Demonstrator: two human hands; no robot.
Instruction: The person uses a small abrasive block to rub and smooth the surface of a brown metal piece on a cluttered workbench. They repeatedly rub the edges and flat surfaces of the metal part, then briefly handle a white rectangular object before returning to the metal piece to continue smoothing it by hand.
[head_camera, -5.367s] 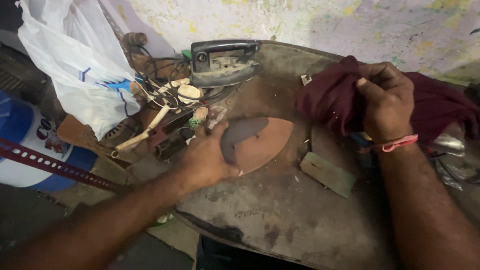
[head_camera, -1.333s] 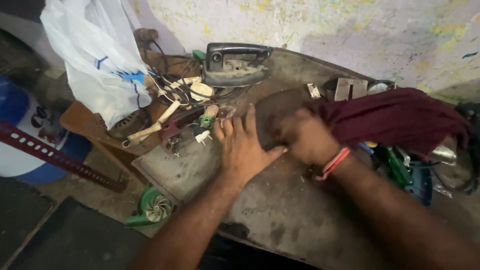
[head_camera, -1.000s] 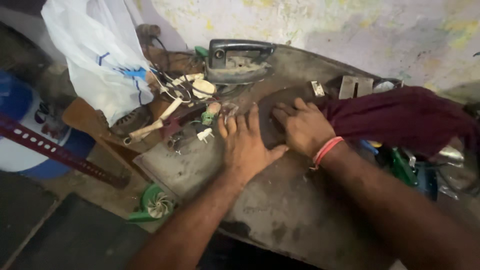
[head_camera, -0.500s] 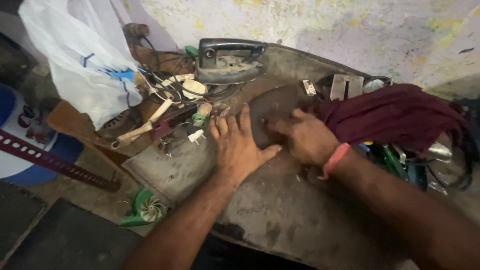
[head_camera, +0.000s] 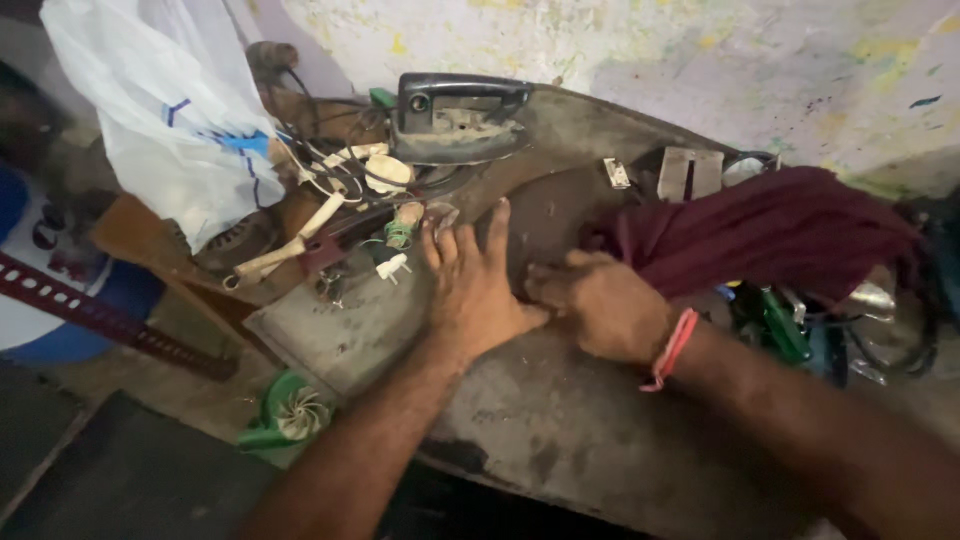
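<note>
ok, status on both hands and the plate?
Left hand flat, open on the soleplate. Right hand pressed beside it, holding maroon cloth. Iron body and loose wires crowd the table's far edge.

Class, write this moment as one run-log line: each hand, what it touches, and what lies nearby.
left hand: flat on dark plate | right hand: on plate, by maroon cloth | behind: iron body | left: white plastic bag
</note>
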